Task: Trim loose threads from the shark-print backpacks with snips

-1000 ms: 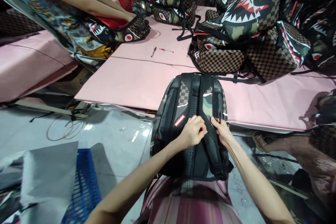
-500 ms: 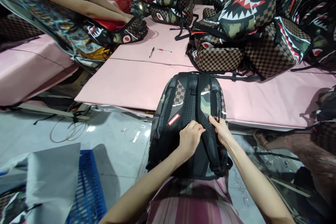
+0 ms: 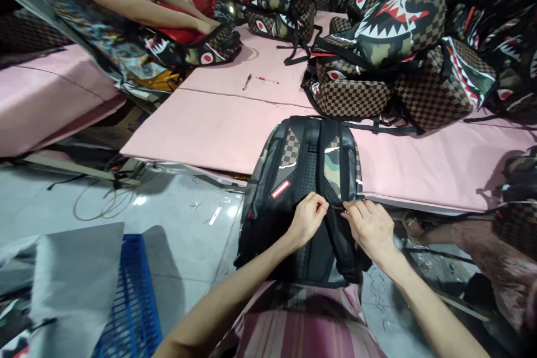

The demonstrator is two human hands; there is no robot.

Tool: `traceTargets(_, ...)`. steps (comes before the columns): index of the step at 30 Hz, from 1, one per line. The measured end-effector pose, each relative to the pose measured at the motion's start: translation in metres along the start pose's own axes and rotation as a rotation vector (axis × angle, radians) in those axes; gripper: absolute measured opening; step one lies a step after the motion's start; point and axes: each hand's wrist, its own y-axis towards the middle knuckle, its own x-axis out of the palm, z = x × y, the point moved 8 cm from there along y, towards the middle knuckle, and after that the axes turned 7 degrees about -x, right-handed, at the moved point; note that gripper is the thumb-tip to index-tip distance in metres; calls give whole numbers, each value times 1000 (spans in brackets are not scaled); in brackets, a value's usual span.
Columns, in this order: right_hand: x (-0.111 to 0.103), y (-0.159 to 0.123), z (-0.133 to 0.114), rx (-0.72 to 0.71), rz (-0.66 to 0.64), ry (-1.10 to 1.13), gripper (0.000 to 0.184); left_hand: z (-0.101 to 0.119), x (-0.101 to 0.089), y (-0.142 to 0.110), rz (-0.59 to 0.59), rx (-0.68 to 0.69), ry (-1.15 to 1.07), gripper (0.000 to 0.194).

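Observation:
A black backpack (image 3: 308, 179) with checkered and camouflage panels leans against the table edge in front of my lap, its back panel and shoulder straps facing me. My left hand (image 3: 309, 217) is closed in a pinch at the inner edge of the right-side shoulder strap (image 3: 333, 176). Across that strap, my right hand (image 3: 371, 229) is also closed, its fingertips at the outer edge. A tiny shiny tip shows at its fingertips, but what it belongs to is hidden. On the other strap is a red and white label (image 3: 280, 189).
Shark-mouth backpacks (image 3: 390, 28) are heaped on the pink table (image 3: 201, 128), near two pens (image 3: 267, 80). Another person's arms (image 3: 168, 14) handle a bag at the left. A blue crate (image 3: 136, 296) stands on the floor, lower left; another person sits at the right.
My right hand has turned over, its back now upward, and its fingertips have moved down along the strap. A small dark metallic thing seen by it earlier is now mostly hidden. My left hand stays pinched.

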Motion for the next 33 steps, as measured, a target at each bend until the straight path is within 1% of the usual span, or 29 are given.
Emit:
traceTargets(3,0,8,-8,-64,16,-77,13,3,2,2,-10,-5,38,20)
traceTargets(5,1,9,-10,-82,19,-88,12,4,3,2,-7,-17,72,19)
traceTargets(7,2,7,-5,-46,14,-49,12,7,0,-2,0,-28,102,18)
traceTargets(8,3,4,2,6,13,6,13,10,-1,-5,-29,-27,116,18)
traceTargets(9,5,-1,12,84,13,86,15,12,1,-10,-119,-24,119,20)
traceTargets(10,8,-6,25,182,10,183,17,15,5,-18,-287,-19,108,23)
traceTargets(11,14,-13,39,293,4,287,23,18,10,-29,-514,-11,84,26)
traceTargets(12,22,-21,52,404,-6,391,31,20,10,-43,-736,-1,40,28)
traceTargets(13,31,-28,62,503,-20,493,42,21,2,-52,-880,7,-23,29)
traceTargets(14,41,-34,70,586,-32,592,52,20,-14,-51,-899,8,-94,30)
traceTargets(15,51,-38,75,652,-41,693,58,15,-38,-40,-773,-6,-165,29)
traceTargets(16,61,-40,76,698,-47,799,60,5,-68,-23,-532,-39,-225,28)
traceTargets(17,70,-40,73,732,-51,902,59,-11,-101,-8,-254,-99,-272,27)
traceTargets(18,78,-38,69,762,-58,988,55,-30,-127,-1,-23,-185,-310,27)
traceTargets(19,85,-36,63,788,-71,1055,52,-47,-141,2,99,-279,-338,28)
traceTargets(20,91,-32,55,806,-90,1109,48,-62,-143,1,113,-367,-368,29)
traceTargets(21,96,-28,47,818,-110,1157,45,-71,-136,-2,45,-432,-405,29)
traceTargets(22,99,-25,39,827,-126,1204,41,-74,-124,-7,-70,-465,-450,27)
traceTargets(24,103,-21,26,858,-145,1302,35,-65,-98,-22,-279,-450,-574,21)
traceTargets(25,104,-21,22,883,-148,1343,33,-57,-90,-30,-344,-425,-651,22)
traceTargets(26,105,-22,20,916,-147,1373,32,-48,-84,-38,-384,-403,-736,28)
traceTargets(29,108,-28,22,992,-145,1405,31,-29,-76,-51,-482,-367,-927,58)
traceTargets(31,109,-31,24,1013,-136,1408,30,-25,-76,-53,-504,-362,-975,67)
traceTargets(33,109,-32,24,1028,-128,1413,30,-24,-76,-53,-519,-372,-982,71)
